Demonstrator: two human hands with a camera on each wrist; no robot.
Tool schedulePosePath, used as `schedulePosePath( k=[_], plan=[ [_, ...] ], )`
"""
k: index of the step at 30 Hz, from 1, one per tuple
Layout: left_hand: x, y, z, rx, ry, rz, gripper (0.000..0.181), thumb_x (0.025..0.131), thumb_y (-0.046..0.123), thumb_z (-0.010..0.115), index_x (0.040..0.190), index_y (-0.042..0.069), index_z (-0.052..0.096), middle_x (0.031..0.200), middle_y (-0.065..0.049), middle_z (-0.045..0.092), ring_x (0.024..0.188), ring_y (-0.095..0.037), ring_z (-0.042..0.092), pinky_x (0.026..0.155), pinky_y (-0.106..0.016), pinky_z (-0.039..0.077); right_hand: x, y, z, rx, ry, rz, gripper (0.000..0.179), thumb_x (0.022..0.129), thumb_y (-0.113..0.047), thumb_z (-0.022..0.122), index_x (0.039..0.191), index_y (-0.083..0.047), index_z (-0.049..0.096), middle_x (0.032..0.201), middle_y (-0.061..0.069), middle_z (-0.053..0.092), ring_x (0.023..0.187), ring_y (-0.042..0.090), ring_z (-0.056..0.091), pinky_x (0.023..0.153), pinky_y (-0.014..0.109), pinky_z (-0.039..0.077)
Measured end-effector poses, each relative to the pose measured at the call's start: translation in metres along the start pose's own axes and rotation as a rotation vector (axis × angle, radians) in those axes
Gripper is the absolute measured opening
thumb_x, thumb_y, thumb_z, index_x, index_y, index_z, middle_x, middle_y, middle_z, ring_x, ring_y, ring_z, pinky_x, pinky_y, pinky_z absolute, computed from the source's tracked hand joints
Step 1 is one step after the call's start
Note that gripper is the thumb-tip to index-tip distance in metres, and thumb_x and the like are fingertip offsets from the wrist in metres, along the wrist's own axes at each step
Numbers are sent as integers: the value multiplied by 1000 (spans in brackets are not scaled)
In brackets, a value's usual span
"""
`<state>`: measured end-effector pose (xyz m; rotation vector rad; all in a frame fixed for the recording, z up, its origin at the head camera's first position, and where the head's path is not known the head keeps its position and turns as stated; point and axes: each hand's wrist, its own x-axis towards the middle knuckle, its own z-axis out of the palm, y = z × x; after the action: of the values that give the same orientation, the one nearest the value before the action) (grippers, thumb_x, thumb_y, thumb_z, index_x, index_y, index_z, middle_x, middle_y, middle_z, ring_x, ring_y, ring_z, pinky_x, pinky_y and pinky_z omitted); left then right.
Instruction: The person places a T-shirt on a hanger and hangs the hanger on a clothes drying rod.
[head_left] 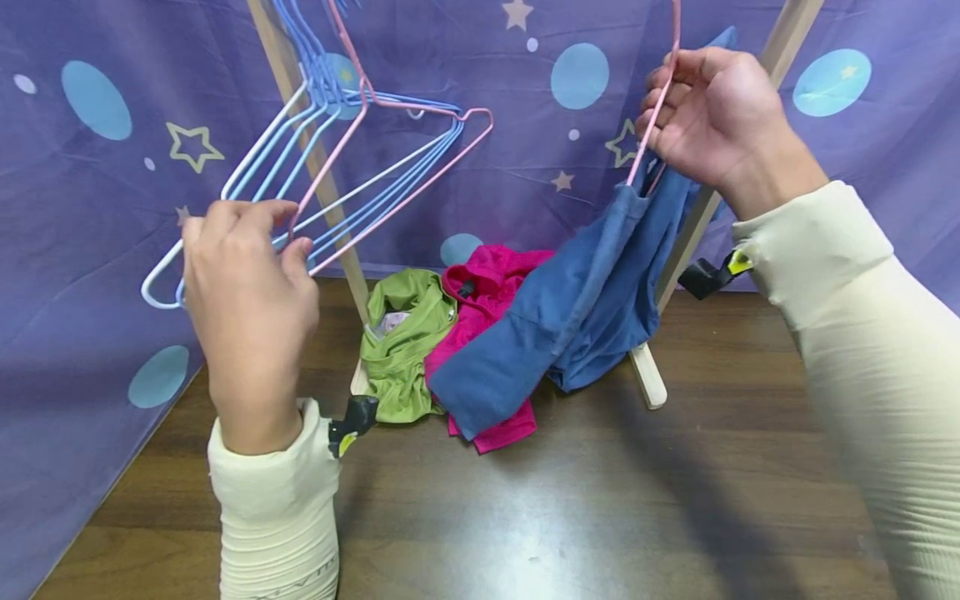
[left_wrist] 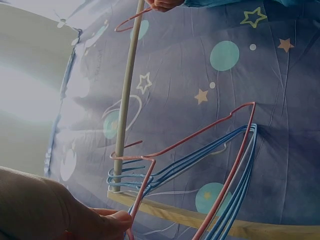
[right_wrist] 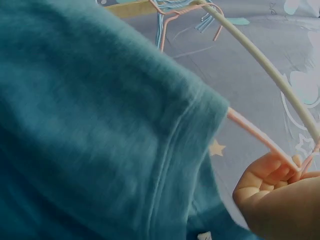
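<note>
At the left of the head view, my left hand (head_left: 251, 292) pinches a pink hanger (head_left: 330, 171) near its lower corner between thumb and fingers. That hanger hangs on the rail (left_wrist: 127, 85) in front of several blue hangers (left_wrist: 200, 155) and a white one (head_left: 247, 162). My right hand (head_left: 720, 125), at the upper right, has its fingers curled round another pink hanger (head_left: 651, 133). A blue garment (head_left: 577, 300) hangs from it, its lower part draping over a bright pink garment (head_left: 487, 287). In the right wrist view the blue cloth (right_wrist: 115, 110) covers much of the picture.
Beside the bright pink garment, a green garment (head_left: 405, 342) lies on the wooden surface (head_left: 480, 517). Wooden rack posts (head_left: 341, 217) stand on both sides, with a foot (head_left: 648, 379) at right. A purple patterned curtain (head_left: 517, 192) hangs behind.
</note>
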<state>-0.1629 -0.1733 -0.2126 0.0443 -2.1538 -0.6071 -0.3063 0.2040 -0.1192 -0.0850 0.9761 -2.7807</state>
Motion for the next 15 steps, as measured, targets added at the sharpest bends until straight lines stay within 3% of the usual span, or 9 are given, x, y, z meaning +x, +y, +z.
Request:
schedulePosePath(
  k=[5, 15],
  plan=[
    [-1, 1, 0, 9, -10, -1, 28, 92, -1, 68, 120, -3, 72, 120, -25, 67, 106, -49, 52, 96, -59, 41, -3, -13, -2, -33, 40, 16, 16, 107, -12, 41, 96, -3, 49, 77, 12, 50, 66, 27, 40, 58, 40, 32],
    [-1, 0, 0, 16, -27, 4, 28, 91, -3, 67, 119, -3, 73, 119, -25, 68, 105, -51, 54, 94, -61, 41, -8, -34, -5, -9, 59, 52, 20, 109, -16, 35, 95, -5, 44, 74, 11, 44, 61, 26, 33, 55, 40, 26]
  ],
)
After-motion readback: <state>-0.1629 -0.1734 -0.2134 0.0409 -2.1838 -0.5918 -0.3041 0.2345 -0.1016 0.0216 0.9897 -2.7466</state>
